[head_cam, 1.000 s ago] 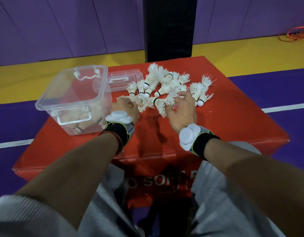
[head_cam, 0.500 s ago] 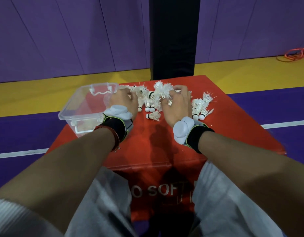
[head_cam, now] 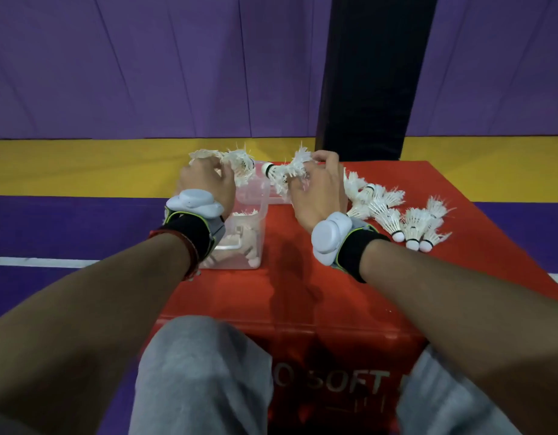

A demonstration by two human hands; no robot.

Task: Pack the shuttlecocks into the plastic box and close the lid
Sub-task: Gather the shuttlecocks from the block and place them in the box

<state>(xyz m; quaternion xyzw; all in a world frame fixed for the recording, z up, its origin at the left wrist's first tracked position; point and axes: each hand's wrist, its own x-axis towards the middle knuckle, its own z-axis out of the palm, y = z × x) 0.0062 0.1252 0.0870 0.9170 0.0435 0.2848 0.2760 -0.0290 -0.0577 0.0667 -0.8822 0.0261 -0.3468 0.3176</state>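
Plastic box sits at left edge of red block; loose shuttlecocks spread toward its right edge. Left hand is over the box, fingers curled round a feather bunch. Right hand is just beside it, gripping a second bunch above the box's far right corner.

Observed clutched in left grip and right grip, over and beside open plastic box: held shuttlecocks. Observed lying on red table, right of right grip: loose shuttlecocks.
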